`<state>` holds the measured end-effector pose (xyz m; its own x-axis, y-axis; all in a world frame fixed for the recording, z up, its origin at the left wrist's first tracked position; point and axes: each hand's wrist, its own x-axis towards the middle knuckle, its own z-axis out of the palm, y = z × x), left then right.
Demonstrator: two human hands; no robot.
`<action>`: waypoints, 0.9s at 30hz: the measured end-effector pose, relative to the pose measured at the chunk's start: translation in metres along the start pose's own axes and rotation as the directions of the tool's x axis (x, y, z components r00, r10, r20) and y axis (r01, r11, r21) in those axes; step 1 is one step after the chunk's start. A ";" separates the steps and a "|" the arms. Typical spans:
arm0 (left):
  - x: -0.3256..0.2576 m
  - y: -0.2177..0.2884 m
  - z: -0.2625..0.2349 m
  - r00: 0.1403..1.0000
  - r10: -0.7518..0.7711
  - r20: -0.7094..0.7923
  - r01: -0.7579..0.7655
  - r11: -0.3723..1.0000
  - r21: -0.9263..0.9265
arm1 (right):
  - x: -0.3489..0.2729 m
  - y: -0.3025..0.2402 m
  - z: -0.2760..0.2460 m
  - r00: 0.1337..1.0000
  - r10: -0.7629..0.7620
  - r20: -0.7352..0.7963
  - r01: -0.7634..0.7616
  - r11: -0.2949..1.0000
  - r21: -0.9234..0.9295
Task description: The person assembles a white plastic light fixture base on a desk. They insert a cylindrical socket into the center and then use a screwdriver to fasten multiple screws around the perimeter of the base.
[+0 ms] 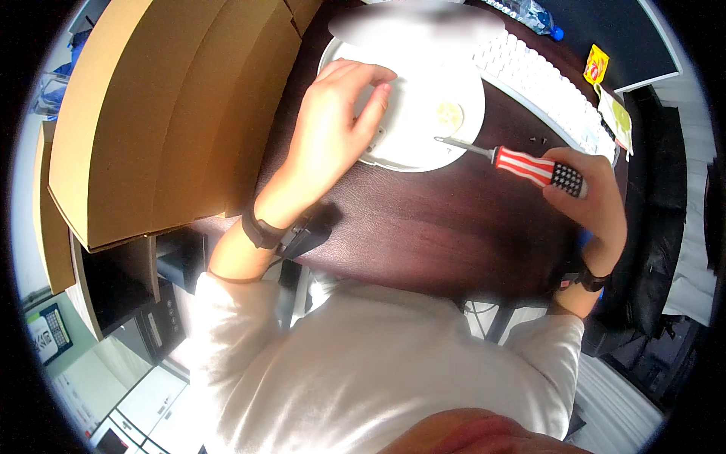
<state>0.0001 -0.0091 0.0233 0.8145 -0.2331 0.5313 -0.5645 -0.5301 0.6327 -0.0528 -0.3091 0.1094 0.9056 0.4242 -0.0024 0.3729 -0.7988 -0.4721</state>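
Note:
A round white disc-shaped object (423,91) lies on the dark table, with a small pale-yellow round spot (448,115) near its right side. My left hand (340,106) rests over the disc's left part. Its thumb and index finger are curved toward each other with a small gap, and nothing shows between them. In my right hand (594,185) is a screwdriver (525,165) with a striped red-and-white handle and a starred dark end. The shaft points left, its tip over the disc's lower right edge. Several small dark screws (538,140) lie on the table right of the disc.
A white keyboard (537,87) runs along the right behind the disc. Beyond are a plastic bottle (533,17) with a blue cap and a small yellow packet (596,64). An opened cardboard box (174,113) stands at the left. A dark object (306,234) sits by my left wrist.

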 end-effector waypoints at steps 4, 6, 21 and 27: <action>0.000 -0.001 -0.001 1.000 0.028 -0.002 -0.028 0.999 0.015 | 0.004 0.002 -0.012 0.994 0.073 0.083 -0.073 0.997 -0.001; 0.000 -0.001 0.000 1.000 0.024 0.003 -0.024 1.000 0.000 | 0.008 -0.003 -0.017 0.994 0.036 0.101 -0.032 0.998 -0.046; 0.000 0.008 -0.006 0.994 0.075 0.076 -0.074 0.997 -0.018 | 0.023 -0.006 -0.025 0.980 0.036 0.195 -0.031 0.999 -0.033; -0.003 0.010 -0.008 0.994 0.041 0.104 -0.029 0.994 -0.109 | 0.015 0.005 -0.018 0.996 0.005 0.085 -0.025 0.969 0.245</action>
<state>-0.0089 -0.0075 0.0326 0.8003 -0.3379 0.4953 -0.5994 -0.4308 0.6747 -0.0342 -0.3146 0.1230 0.8870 0.4550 -0.0792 0.2887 -0.6801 -0.6738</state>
